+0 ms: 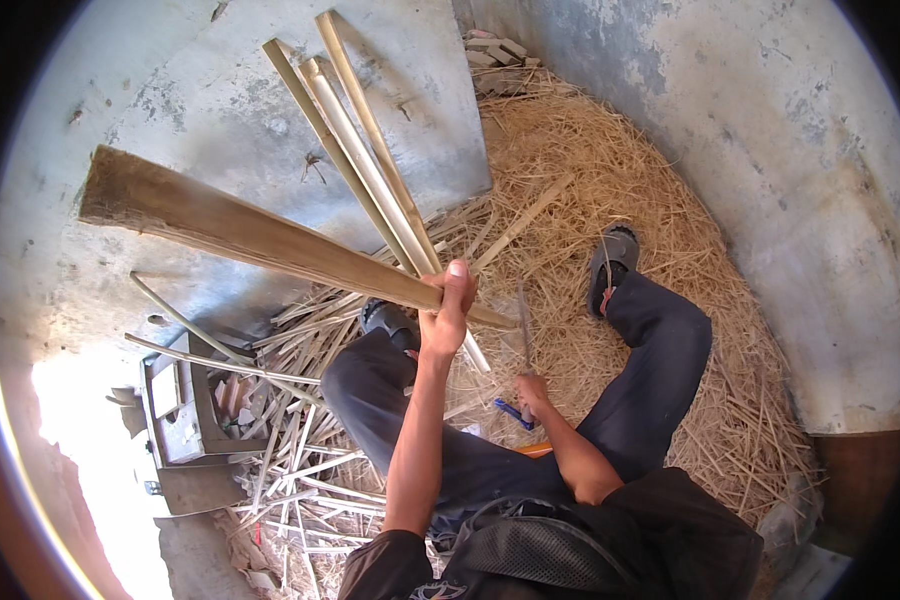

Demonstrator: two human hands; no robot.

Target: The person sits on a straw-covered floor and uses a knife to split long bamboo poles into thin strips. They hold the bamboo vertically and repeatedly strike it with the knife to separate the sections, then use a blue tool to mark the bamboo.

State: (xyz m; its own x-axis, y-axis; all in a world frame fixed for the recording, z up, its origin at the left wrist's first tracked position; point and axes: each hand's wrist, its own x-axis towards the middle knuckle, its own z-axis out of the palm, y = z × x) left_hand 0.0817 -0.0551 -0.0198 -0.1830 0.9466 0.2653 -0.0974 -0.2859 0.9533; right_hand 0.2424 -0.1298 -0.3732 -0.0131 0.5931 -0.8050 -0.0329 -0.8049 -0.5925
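My left hand (447, 310) grips a long, wide split bamboo slat (240, 232) near its lower end; the slat rises up and to the left, toward the wall. My right hand (532, 393) is lower, between my knees, closed around the handle of a long knife (523, 325) whose blade points up. A blue-handled tool (511, 411) lies on the straw just left of that hand. I sit with my legs in dark trousers spread over the straw.
Several pale bamboo strips (360, 140) lean against a grey slab (410, 100). Straw and shavings (610, 180) cover the floor. A heap of cut splints (300, 450) and a small grey box-like stand (185, 410) lie at left. Concrete walls curve around.
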